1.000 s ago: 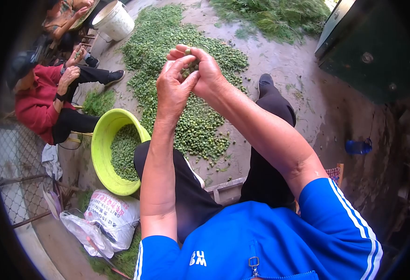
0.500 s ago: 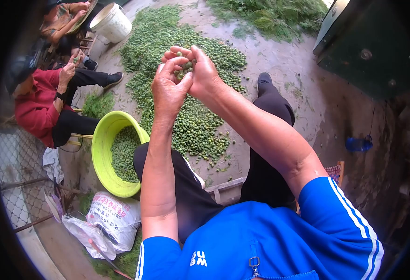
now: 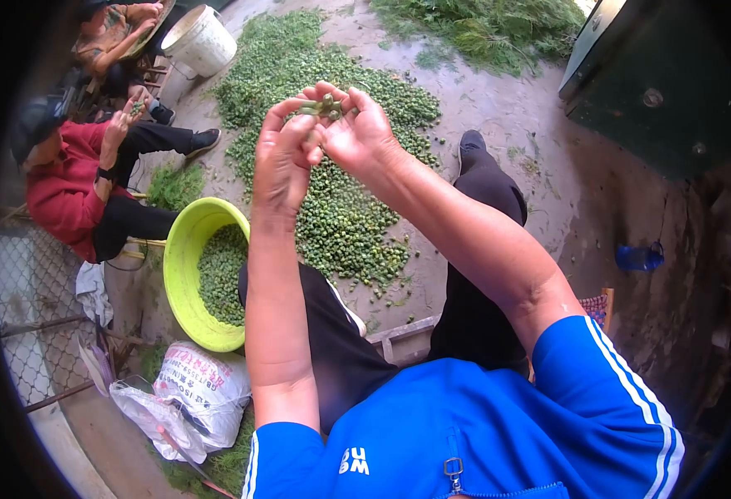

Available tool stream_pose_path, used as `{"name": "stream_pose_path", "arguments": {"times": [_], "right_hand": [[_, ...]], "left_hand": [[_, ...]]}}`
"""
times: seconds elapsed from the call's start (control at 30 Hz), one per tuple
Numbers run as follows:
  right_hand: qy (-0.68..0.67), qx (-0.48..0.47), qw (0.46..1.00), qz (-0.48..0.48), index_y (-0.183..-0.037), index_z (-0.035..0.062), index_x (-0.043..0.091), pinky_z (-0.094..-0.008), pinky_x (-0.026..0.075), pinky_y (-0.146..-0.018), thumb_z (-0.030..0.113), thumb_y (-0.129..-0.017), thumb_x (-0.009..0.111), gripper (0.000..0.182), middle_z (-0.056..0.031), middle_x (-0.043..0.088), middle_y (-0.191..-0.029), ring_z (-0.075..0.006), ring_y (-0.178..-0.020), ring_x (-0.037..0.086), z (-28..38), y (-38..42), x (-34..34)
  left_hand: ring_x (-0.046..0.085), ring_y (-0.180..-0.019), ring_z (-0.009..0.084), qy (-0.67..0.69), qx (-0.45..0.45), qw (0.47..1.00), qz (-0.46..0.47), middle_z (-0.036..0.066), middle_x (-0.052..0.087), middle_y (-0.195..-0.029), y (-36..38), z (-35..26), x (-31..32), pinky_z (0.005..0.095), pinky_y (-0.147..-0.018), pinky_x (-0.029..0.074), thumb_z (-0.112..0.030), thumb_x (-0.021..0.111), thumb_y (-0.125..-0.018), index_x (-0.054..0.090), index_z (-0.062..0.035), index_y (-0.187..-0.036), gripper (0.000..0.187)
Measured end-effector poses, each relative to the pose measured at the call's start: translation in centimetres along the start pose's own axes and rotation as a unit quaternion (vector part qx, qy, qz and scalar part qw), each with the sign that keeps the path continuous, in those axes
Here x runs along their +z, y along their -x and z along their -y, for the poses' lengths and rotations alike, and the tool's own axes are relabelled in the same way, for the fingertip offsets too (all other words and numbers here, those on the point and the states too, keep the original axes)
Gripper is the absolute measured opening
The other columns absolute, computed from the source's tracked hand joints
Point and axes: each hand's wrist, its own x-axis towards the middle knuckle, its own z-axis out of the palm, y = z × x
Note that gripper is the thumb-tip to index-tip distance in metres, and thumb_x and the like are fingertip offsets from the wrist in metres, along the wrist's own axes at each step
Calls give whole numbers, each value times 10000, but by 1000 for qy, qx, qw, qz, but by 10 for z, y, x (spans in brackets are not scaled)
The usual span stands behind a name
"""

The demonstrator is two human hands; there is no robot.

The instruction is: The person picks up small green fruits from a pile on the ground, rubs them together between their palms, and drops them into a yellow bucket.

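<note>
Above the heap of small green pods or fruits (image 3: pixel 357 229) on the ground, my two hands are close together. My right hand (image 3: pixel 355 131) is cupped, palm up, around several green pieces (image 3: pixel 330 106). My left hand (image 3: pixel 289 141) is beside it, fingers bent in a pinch at the left edge of these pieces; what lies between its fingertips is too small to make out. A yellow-green tub (image 3: pixel 184 312), partly filled with the same green pieces, stands to the left of my knees.
Two people sit at the left, one in a red shirt (image 3: pixel 66 179). A white bucket (image 3: pixel 203 41) stands behind them. Feathery green branches (image 3: pixel 486 29) lie at the back. White sacks (image 3: pixel 203 391) are at the lower left, and a dark green box (image 3: pixel 656 91) is at the right.
My left hand has shifted left and opened away from my right palm, which uncovers more of the green pieces. My right hand has stayed nearly in place.
</note>
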Motion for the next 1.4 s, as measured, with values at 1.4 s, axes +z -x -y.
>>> {"name": "stream_pose_path", "arguments": {"times": [1.4], "right_hand": [[47,100,993,51,-1233,-31,418,-446,436,-936,341,-1000,257,468,-196,506,-1202,-317,-1093,521,1,9,7]], "left_hand": [[622,-945,211,-531,233,815,-8,124,572,-1206,6,-33,-2,322,-827,504,26,581,-795,607,-62,-1148,365]]}}
